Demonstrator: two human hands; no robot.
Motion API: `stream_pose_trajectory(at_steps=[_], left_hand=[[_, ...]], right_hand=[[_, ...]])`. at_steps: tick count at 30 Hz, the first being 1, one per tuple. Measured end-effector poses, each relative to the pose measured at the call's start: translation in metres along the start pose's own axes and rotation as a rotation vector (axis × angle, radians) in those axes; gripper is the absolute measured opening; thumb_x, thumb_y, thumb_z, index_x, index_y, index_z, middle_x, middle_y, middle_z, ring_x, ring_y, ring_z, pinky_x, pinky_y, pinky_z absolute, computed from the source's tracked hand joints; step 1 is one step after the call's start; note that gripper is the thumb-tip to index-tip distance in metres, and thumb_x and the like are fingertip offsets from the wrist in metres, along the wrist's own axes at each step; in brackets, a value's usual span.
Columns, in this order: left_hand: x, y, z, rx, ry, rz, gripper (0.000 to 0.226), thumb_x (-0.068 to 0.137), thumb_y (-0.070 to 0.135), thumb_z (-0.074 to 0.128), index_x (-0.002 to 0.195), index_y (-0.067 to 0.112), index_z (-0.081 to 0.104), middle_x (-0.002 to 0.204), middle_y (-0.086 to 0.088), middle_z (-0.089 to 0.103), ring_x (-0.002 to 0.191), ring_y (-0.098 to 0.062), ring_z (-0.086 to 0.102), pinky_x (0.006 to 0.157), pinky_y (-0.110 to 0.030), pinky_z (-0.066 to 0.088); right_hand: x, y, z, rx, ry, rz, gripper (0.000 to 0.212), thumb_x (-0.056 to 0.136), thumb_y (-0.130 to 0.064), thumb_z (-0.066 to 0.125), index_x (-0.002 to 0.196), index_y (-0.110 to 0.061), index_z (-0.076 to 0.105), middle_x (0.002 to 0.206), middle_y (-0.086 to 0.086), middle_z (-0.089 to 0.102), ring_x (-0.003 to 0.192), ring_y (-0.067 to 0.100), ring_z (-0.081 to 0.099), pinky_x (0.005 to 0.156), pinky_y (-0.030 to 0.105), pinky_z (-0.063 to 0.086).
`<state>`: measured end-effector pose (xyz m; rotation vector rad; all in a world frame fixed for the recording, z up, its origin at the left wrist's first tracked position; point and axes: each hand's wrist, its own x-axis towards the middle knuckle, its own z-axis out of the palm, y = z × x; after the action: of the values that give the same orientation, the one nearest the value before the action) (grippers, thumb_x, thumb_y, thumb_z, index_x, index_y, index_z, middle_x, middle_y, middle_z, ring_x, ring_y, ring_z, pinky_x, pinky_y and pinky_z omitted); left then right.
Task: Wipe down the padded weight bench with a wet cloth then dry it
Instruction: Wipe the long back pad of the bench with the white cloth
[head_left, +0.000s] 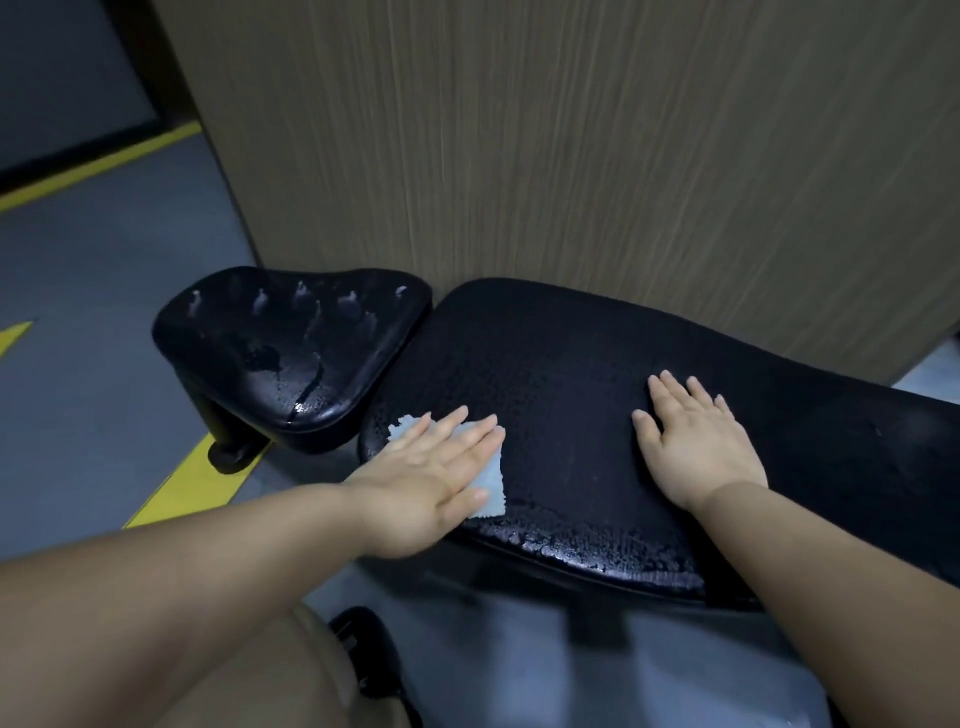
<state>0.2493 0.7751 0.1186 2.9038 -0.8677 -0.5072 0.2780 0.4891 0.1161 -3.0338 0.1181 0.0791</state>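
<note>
The bench's long black pad (571, 364) runs from the middle of the view out toward 4 o'clock, lying just in front of a wood-grain panel (571, 156) that fills the view from 11 to 2 o'clock. At 9 o'clock from the pad's near end sits the smaller seat (291, 343), set just apart from it by a narrow gap and streaked with water.

The cloth (492, 480), pale and crumpled, lies on the pad's end toward 7 o'clock, close to the near edge. The left hand (436, 467) presses flat on it, fingers straight and slightly spread toward 1 o'clock; corners of cloth poke out beyond the fingertips and beside the thumb. The right hand (696, 441) rests palm-down on the bare pad at 3 o'clock from the left, well apart from the cloth, fingers straight and lightly fanned.

Droplets (597, 551) bead along the pad's near edge between the two forearms. Grey floor with a yellow stripe (197, 478) shows at 8 o'clock.
</note>
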Motion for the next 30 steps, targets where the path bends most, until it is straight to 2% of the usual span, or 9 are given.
stream_pose_trajectory(at_steps=[7, 21, 30], left_hand=[[0.046, -0.024, -0.019, -0.003, 0.000, -0.050, 0.057, 0.104, 0.045, 0.014, 0.151, 0.032, -0.015, 0.156, 0.019, -0.024, 0.142, -0.005, -0.028, 0.113, -0.026, -0.021], [0.182, -0.074, -0.081, -0.064, 0.051, -0.223, 0.056, 0.106, 0.040, 0.016, 0.155, 0.026, -0.005, 0.161, 0.012, -0.012, 0.148, -0.012, -0.014, 0.120, -0.037, -0.006], [0.207, -0.085, -0.090, -0.131, 0.085, -0.298, 0.056, 0.105, 0.040, 0.017, 0.156, 0.025, -0.002, 0.162, 0.013, -0.009, 0.149, -0.014, -0.011, 0.121, -0.038, -0.002]], right_hand=[[0.002, 0.000, 0.000, -0.002, 0.013, -0.002, 0.058, 0.100, -0.045, 0.018, 0.153, -0.021, 0.016, 0.160, -0.006, 0.011, 0.147, 0.016, 0.005, 0.120, 0.036, 0.006], [0.008, 0.003, 0.003, 0.012, 0.012, -0.012, 0.060, 0.098, -0.047, 0.017, 0.153, -0.022, 0.013, 0.159, -0.009, 0.007, 0.147, 0.012, 0.000, 0.120, 0.032, 0.000], [0.010, 0.004, 0.004, 0.021, 0.009, -0.014, 0.060, 0.098, -0.048, 0.017, 0.153, -0.024, 0.010, 0.159, -0.011, 0.004, 0.147, 0.010, -0.003, 0.120, 0.031, -0.002]])
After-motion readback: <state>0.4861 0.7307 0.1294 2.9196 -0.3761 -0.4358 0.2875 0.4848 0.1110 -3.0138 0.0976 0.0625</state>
